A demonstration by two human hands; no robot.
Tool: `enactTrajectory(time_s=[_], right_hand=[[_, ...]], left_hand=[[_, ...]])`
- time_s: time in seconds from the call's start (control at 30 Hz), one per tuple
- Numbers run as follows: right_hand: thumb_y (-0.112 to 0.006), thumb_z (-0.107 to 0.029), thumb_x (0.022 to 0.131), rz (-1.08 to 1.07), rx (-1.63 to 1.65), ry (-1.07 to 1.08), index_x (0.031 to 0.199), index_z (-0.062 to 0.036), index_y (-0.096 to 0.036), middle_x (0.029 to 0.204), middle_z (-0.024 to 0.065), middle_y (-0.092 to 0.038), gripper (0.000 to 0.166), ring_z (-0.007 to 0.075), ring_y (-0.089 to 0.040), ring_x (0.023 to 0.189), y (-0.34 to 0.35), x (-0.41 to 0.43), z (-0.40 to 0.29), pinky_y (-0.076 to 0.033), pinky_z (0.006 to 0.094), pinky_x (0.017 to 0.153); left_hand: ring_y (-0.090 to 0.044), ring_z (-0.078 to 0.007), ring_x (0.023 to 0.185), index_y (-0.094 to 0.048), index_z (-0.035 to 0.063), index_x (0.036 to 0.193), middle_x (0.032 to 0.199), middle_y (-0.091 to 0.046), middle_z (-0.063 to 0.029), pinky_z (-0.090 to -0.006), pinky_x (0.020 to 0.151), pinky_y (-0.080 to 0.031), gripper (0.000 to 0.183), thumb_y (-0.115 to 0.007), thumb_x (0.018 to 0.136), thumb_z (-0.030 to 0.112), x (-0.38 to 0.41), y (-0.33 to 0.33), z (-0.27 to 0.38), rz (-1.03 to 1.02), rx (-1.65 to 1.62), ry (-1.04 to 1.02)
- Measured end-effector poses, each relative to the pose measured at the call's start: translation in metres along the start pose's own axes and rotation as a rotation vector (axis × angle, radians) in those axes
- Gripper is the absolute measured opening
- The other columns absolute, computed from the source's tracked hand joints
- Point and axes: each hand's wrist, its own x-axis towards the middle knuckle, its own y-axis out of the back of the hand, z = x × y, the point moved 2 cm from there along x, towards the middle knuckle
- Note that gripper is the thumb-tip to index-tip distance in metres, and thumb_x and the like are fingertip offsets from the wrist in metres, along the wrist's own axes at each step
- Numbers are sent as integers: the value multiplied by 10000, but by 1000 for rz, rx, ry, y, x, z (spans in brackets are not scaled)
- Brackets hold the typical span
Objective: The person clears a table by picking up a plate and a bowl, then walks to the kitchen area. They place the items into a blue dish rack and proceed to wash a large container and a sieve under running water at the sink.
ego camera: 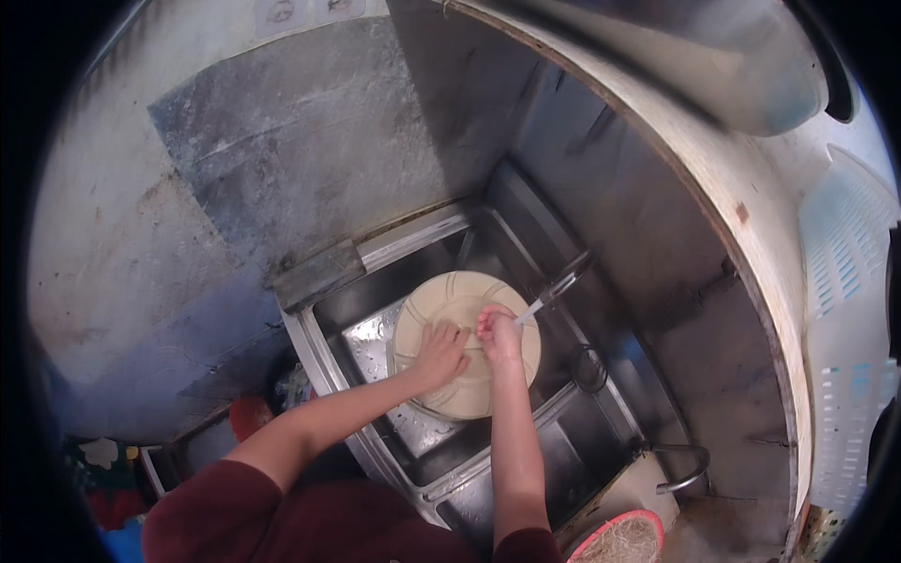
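Note:
A round cream-coloured lid [468, 387] with curved raised ridges, probably plastic, sits in the left basin of a stainless steel double sink [331, 352]. Flat on its surface rests my left hand [443, 355], fingers spread. My right hand [501, 334] is over the right side of the lid, its fingers loosely curled and nothing visible in them. From the lit metal faucet [561, 287], a stream of water [529, 312] runs down to the edge of my right hand. The underside of the lid is hidden.
The sink's second basin [584, 443] lies at lower right, with a curved metal spout [686, 485] beyond it. A pink-rimmed basket [619, 542] holds straw-like fibres. Worn walls [310, 134] enclose the sink, and a perforated pale plastic basket [845, 317] stands at far right.

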Motion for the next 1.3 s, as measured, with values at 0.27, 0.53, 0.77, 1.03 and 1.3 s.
enactTrajectory(time_s=[0.27, 0.53, 0.77, 1.03, 1.3], right_hand=[[-453, 12, 736, -207, -297, 0, 849, 19, -532, 620, 77, -537, 138, 112, -476, 467, 5, -27, -37, -382, 214, 413], [-526, -101, 761, 86, -863, 529, 800, 5, -586, 605, 89, -557, 127, 208, -527, 538, 48, -31, -17, -442, 317, 551], [-569, -158, 727, 278, -1011, 669, 1025, -4, -527, 1010, 200, -499, 338, 364, -427, 1013, 36, -53, -43, -362, 408, 883], [-611, -266, 686, 408, -1276, 304, 1112, 2, -489, 1141, 164, -415, 518, 334, -361, 1108, 26, -32, -17, -352, 490, 887], [-592, -311, 712, 184, -1318, 301, 1107, 37, -517, 1152, 200, -458, 533, 352, -398, 1102, 12, -34, -45, -370, 463, 894]], left_hand=[[-558, -237, 932, -639, 134, 911, 923, -615, -78, -427, 859, -350, 223, -526, 789, 281, 54, -23, 12, -427, 390, -168], [-606, -273, 891, -578, -55, 915, 971, -609, -175, -373, 748, -469, 409, -509, 776, 323, 76, -2, 2, -367, 8, 416], [-612, -296, 861, -477, -105, 1058, 915, -607, -211, -375, 723, -484, 557, -542, 742, 348, 66, 30, -45, -485, -467, 813], [-368, -392, 1136, -302, 57, 1311, 1186, -381, -267, -569, 907, -282, 857, -641, 665, 506, -37, 16, 34, -68, 75, -42], [-312, -423, 1193, -222, 57, 1346, 1269, -300, -276, -578, 945, -266, 996, -749, 556, 356, -59, 37, 28, -231, 203, -232]])
